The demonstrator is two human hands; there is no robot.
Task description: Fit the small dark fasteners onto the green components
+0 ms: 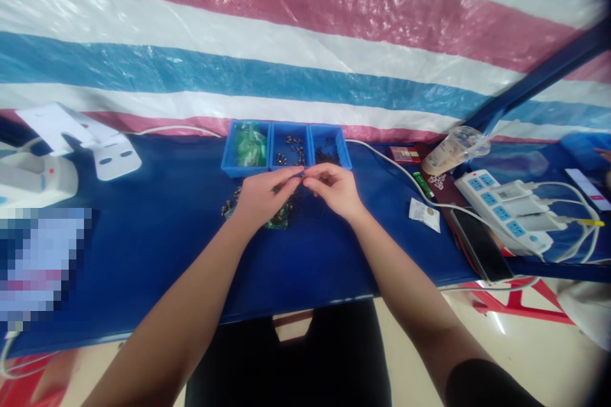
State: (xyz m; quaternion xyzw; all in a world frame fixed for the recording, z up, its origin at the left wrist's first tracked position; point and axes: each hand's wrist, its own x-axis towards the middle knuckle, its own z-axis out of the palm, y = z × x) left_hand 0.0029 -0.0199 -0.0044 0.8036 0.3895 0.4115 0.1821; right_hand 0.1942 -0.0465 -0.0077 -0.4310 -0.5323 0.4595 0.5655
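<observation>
My left hand (265, 194) and my right hand (338, 191) meet above the blue table, just in front of three blue bins. Thumb and fingers are pinched together on both, fingertip to fingertip, around something too small to make out. Beneath and beside my left hand lie small metal parts (228, 206) and a piece of green plastic (279, 221), partly covered by it. Green plastic bagging fills the left bin (232, 168). Shiny little metal pieces (296, 147) are scattered in the middle bin (273, 140), and dark thin pieces (327, 154) lie in the right bin (344, 156).
To the right are a power strip (499, 203) with plugged chargers, a plastic cup (453, 151), a dark phone (480, 245), a white packet (424, 215) and a loose cable. White cut-out sheets (114, 156) and a white device (38, 178) stand left. Striped sheeting (305, 32) hangs behind.
</observation>
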